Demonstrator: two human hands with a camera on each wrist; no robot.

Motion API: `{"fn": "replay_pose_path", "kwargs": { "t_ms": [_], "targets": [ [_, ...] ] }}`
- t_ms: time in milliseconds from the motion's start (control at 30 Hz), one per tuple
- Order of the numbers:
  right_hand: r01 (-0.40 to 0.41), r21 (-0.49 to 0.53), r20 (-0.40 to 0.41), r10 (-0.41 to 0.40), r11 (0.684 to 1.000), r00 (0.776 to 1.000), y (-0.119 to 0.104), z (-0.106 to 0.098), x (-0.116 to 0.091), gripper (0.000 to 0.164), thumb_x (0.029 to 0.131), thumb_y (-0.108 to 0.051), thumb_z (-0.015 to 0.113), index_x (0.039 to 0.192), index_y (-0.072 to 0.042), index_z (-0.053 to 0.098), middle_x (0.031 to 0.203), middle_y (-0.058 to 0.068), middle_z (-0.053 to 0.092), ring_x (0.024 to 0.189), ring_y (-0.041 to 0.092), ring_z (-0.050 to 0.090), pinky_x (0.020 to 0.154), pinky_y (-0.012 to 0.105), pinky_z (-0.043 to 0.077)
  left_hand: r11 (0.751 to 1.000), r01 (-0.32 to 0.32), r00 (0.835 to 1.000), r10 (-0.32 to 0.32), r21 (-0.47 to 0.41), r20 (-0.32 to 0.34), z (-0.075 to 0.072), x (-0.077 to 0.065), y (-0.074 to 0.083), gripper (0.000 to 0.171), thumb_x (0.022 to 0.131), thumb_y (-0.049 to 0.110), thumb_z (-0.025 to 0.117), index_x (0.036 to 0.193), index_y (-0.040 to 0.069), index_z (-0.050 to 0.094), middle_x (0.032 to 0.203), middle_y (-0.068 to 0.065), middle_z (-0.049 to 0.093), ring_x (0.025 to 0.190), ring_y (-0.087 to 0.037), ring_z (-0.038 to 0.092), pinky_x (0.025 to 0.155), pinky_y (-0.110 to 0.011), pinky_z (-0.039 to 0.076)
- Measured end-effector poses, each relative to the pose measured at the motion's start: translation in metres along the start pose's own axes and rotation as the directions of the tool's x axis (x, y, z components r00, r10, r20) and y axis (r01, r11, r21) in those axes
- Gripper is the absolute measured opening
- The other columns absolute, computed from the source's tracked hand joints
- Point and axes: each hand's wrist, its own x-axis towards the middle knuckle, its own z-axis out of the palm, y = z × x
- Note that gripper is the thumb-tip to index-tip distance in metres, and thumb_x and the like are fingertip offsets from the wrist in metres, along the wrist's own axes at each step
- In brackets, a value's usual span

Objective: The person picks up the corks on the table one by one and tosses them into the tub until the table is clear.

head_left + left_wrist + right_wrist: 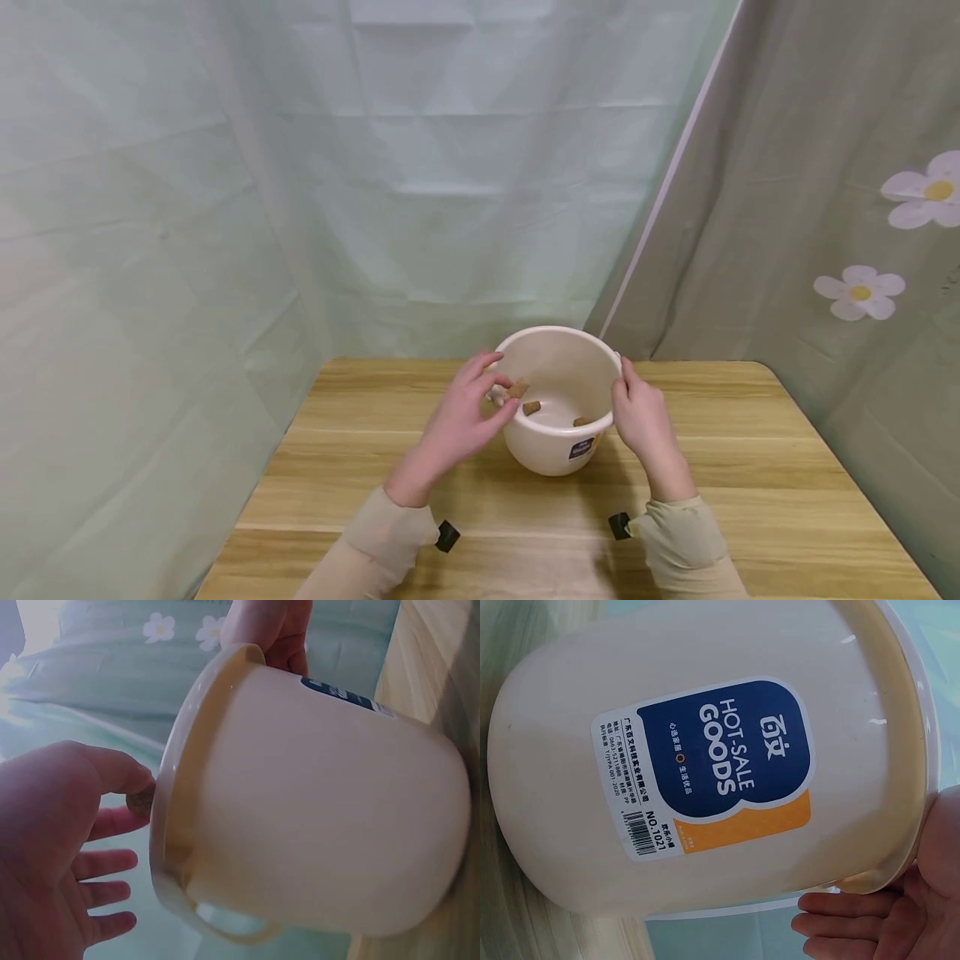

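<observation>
A cream plastic bucket (558,454) stands upright on the wooden table, its dark blue and orange label (727,765) facing the near side. My left hand (472,408) is at the bucket's left rim, thumb and forefinger pinching a brown cork (140,801) right at the rim. Its other fingers are spread apart. On the opposite side, my right hand (643,408) holds the rim, with several fingers (847,926) under the lip and the thumb side at the top edge. Inside the bucket lie a cork (532,407) and another cork (582,422), partly hidden by the near rim.
The wooden table (360,483) has rounded far corners. Pale green curtains (450,208) hang behind it and at the left, and a grey-green curtain (757,208) with white flowers hangs at the right. A looped bucket handle (236,935) juts out below the rim.
</observation>
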Motion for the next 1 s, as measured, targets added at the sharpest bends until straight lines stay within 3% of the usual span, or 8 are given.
{"fn": "replay_pose_path", "kwargs": {
  "t_ms": [200,367,567,833,1000],
  "targets": [
    [-0.002,0.004,-0.006,0.002,1.0,1.0,0.0,-0.003,0.001,0.058,0.115,-0.026,0.028,0.166,0.003,0.031,0.156,0.033,0.046,0.141,0.053,0.049,0.114,0.067,0.043,0.999,-0.026,0.998,0.023,0.047,0.064,0.009,0.029,0.013,0.019,0.097,0.026,0.079,0.103,0.008,0.073,0.153,-0.023,0.056,0.15,-0.047,0.041,0.122,-0.062,0.036],
    [0.003,-0.006,-0.005,-0.003,1.0,1.0,0.002,-0.002,0.001,0.058,0.115,-0.026,0.028,0.166,0.003,0.032,0.155,0.034,0.047,0.141,0.053,0.049,0.116,0.067,0.041,0.997,-0.054,0.993,0.048,0.051,0.11,0.02,0.043,0.025,0.021,0.097,0.025,0.078,0.105,0.006,0.074,0.15,-0.024,0.058,0.149,-0.043,0.045,0.123,-0.057,0.038],
    [0.021,-0.01,-0.025,-0.021,1.0,0.999,0.003,0.002,0.003,0.058,0.115,-0.025,0.03,0.164,0.004,0.034,0.153,0.035,0.049,0.138,0.054,0.051,0.114,0.067,0.043,0.992,-0.107,0.99,0.1,0.065,0.1,0.034,0.049,0.035,0.021,0.097,0.024,0.078,0.103,0.005,0.074,0.145,-0.025,0.061,0.144,-0.042,0.049,0.122,-0.055,0.039],
    [0.029,-0.012,-0.036,-0.029,1.0,0.999,0.002,0.003,0.004,0.057,0.114,-0.023,0.031,0.163,0.005,0.036,0.15,0.036,0.051,0.136,0.056,0.052,0.113,0.068,0.043,0.993,-0.06,0.992,0.048,0.102,0.115,0.038,0.048,0.039,0.027,0.097,0.032,0.079,0.112,0.01,0.074,0.147,-0.019,0.061,0.149,-0.039,0.046,0.124,-0.056,0.036],
    [0.018,-0.002,-0.031,-0.018,1.0,0.999,0.002,0.003,0.005,0.057,0.114,-0.024,0.032,0.164,0.004,0.035,0.151,0.035,0.05,0.136,0.056,0.052,0.114,0.068,0.043,0.994,-0.07,0.994,0.063,0.081,0.088,0.039,0.047,0.037,0.024,0.097,0.029,0.079,0.11,0.009,0.073,0.145,-0.021,0.062,0.149,-0.041,0.045,0.125,-0.055,0.035]
  ]
}}
